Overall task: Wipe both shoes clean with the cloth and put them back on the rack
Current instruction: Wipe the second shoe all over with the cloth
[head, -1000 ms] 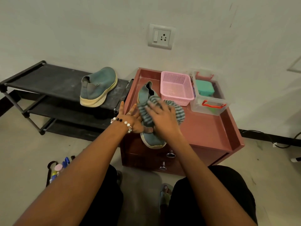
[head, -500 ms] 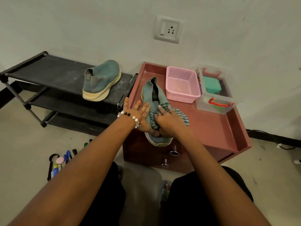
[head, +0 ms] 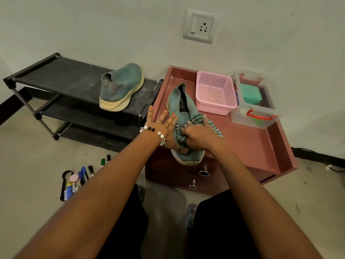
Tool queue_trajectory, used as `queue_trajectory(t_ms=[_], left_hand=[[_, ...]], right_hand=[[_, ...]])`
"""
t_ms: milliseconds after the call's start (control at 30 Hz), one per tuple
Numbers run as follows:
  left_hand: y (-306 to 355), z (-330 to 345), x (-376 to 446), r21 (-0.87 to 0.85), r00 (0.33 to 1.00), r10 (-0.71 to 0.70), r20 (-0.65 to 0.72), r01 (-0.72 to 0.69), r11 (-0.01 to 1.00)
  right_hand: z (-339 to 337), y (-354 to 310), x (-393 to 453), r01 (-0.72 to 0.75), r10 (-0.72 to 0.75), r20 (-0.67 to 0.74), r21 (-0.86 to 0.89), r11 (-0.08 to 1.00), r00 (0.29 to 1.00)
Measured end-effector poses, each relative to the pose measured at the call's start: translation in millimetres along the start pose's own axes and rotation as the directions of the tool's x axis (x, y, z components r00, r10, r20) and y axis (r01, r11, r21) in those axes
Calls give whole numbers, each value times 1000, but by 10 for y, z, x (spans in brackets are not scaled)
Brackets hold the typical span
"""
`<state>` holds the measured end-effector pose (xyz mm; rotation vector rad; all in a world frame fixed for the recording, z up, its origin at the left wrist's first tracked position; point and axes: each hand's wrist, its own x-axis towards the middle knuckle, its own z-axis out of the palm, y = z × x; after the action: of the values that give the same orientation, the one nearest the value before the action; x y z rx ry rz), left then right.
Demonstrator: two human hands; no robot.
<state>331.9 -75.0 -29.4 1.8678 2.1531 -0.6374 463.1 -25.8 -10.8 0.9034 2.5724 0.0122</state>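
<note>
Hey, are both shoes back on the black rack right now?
No, one shoe stands on the rack, the other shoe lies on the red cabinet.

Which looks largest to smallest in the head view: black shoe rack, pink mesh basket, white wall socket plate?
1. Black shoe rack
2. Pink mesh basket
3. White wall socket plate, though it sits farther away, so less sure.

Single head-worn view, forward and down, close over cabinet top (head: 248, 139).

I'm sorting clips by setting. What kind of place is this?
Probably a room in a home, near the wall: a black shoe rack, a reddish drawer cabinet and a wall socket over a bare floor.
</note>
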Motion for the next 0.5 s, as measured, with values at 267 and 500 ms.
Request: queue_trajectory(t_ms=[267, 500], left_hand=[[19, 6, 0, -46, 999, -29, -38, 27, 999], [48, -10, -3, -5, 998, -55, -25, 55, 998]], right_hand=[[-144, 10, 536, -96, 94, -38, -58, 994, 995], [68, 131, 112, 33, -30, -49, 61, 998, 998]])
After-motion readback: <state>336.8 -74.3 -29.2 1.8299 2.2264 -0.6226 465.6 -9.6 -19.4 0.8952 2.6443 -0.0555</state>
